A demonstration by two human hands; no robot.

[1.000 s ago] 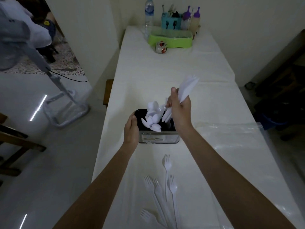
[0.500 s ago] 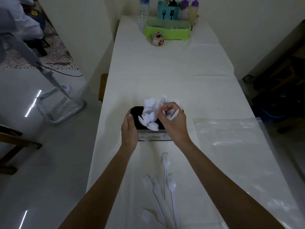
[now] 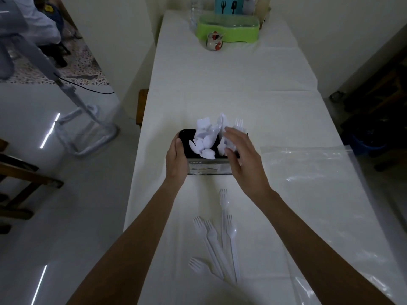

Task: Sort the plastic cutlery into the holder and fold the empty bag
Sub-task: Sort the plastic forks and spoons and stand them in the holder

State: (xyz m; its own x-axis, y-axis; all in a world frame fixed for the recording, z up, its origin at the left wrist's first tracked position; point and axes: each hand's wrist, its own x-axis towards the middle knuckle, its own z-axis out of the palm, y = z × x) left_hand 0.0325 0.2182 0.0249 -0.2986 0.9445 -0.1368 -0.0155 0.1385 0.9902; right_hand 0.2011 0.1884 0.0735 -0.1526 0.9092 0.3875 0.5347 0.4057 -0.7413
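The left hand [image 3: 177, 160] grips the left end of the black rectangular cutlery holder [image 3: 207, 166]. The right hand [image 3: 243, 159], fingers spread and holding nothing, rests over its right compartment. White plastic forks [image 3: 220, 241] lie on the bench [image 3: 231, 84] nearer the person; the clear plastic bag [image 3: 312, 183] lies flat at right.

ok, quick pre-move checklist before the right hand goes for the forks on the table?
1. Holder steadied: ok, left hand grips its left end.
2. Right hand free: ok, fingers spread, nothing seen in it.
3. Spoons seated in holder: ok, bowls up.
4. Loose forks reachable: ok, lying on the table near the body, unobstructed.
5. Bag empty: ok, flat at right, nothing seen inside.
6. Room left in the right compartment: cannot tell, right hand covers it.
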